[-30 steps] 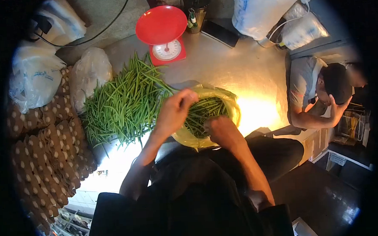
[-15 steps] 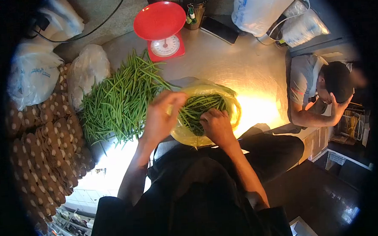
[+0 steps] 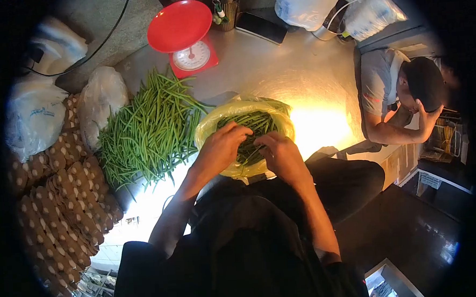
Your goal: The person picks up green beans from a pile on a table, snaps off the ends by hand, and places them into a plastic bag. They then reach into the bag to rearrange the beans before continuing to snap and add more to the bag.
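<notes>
My left hand is over the left side of a yellow plastic bag, its fingers curled together in a pinch. Facing it, my right hand also has thumb and fingers pinched, above the right part of the bag's mouth. Only a small gap separates the fingertips. What they hold is too small to make out. Green beans lie inside the open bag, just beneath both hands. To the left, a large loose heap of green beans is spread on the metal table.
A red kitchen scale stands behind the heap, with a phone to its right. Stacked egg trays line the left side. White plastic bags sit at the back. A person leans on the table at right.
My left hand has come down and rightward from above the bag's left rim to meet the right hand. My right hand has turned, its fingertips lifted from the beans. The view has shifted slightly.
</notes>
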The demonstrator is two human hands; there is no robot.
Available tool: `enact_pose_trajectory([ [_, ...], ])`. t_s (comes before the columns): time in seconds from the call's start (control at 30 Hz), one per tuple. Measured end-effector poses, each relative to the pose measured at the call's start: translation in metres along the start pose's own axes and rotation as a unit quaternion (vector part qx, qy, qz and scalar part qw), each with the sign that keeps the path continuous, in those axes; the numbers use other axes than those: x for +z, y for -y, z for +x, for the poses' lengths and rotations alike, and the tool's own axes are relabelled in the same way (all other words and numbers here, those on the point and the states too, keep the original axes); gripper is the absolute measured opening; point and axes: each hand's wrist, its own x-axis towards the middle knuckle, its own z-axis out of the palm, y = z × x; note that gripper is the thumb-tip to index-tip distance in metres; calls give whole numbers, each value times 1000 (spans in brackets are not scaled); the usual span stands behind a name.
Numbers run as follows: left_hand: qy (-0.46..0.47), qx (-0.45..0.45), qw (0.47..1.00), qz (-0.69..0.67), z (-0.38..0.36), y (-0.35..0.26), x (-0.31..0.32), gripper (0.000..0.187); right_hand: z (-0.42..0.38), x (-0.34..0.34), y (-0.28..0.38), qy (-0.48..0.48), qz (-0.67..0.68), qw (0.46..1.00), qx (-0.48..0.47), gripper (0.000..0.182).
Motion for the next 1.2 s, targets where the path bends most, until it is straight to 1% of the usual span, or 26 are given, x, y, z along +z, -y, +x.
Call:
enact_pose_trajectory([
  [0.03,1,-1,1000,0,1,1,-1,18,-1,6,-3,3,-57,997,-53,19],
  [0.07,-14,3,1000,2,2,3,-2,17,-1,12,-5,3,-57,997,-54,19],
  [0.13,-32,6,999,4,3,3,-4,17,0,26,-6,72,-129,983,-107,24],
  [0.17,-25,3,1000,5,3,2,-6,17,-1,36,-10,78,-98,984,-126,23],
  [0.2,-17,-1,1000,6,3,1,-8,17,1,39,-6,79,-98,983,-130,23],
  [0.27,-19,-6,1000,-3,2,-4,-11,17,1,44,0,101,-133,973,-160,20],
  [0.37,-29,-10,999,-25,4,-7,-13,17,4,47,-11,82,-146,968,-186,18],
  [0.4,-41,-13,998,-35,3,-7,-14,18,7,35,-5,85,-147,967,-188,18],
  [0.43,-44,-16,998,-36,2,-9,-15,18,11,15,8,76,-79,982,-151,18],
  [0.47,-50,-44,993,-93,3,-12,-16,19,14,0,16,66,-11,991,-112,18],
  [0.5,-54,-72,985,-150,3,-14,-16,21,14,-7,17,7,33,991,-132,18],
  [0.53,-54,-72,984,-151,4,-13,-14,21,13,-12,19,8,33,991,-132,18],
  [0.57,-64,-55,978,-190,5,-11,-11,23,10,-18,24,-17,135,989,-49,15],
  [0.6,-73,-36,970,-229,6,-10,-7,25,9,-21,26,-43,235,970,35,13],
  [0.63,-73,-35,970,-231,7,-12,-1,25,8,-17,23,-63,322,945,11,8],
  [0.67,-45,-42,953,-295,7,-14,5,25,8,-16,25,-62,320,945,11,8],
  [0.7,-17,-49,932,-358,6,-17,7,25,9,-14,30,-89,346,934,25,9],
  [0.73,-20,-50,932,-358,5,-19,5,25,11,-14,33,-114,372,920,38,9],
  [0.8,44,-150,949,-274,2,-24,-2,22,11,-18,33,-90,360,927,51,10],
  [0.83,3,-70,981,-179,1,-20,-1,20,11,-21,32,-69,346,933,65,10],
  [0.87,3,-70,981,-178,-1,-18,-2,20,10,-24,33,-69,348,933,65,10],
  [0.93,-7,18,994,-105,-4,-14,-4,20,7,-31,36,-27,273,955,114,11],
  [1.07,6,12,996,-92,-10,-21,-4,19,-1,-16,29,-63,280,946,148,12],
  [1.13,2,-1,994,-112,-9,-21,0,19,-4,-11,25,-84,329,923,181,12],
  [1.17,1,0,994,-112,-8,-22,-2,19,-4,-11,23,-84,328,923,181,12],
  [1.2,25,-14,987,-160,-6,-27,-7,16,-5,-11,21,-65,419,891,163,10],
])
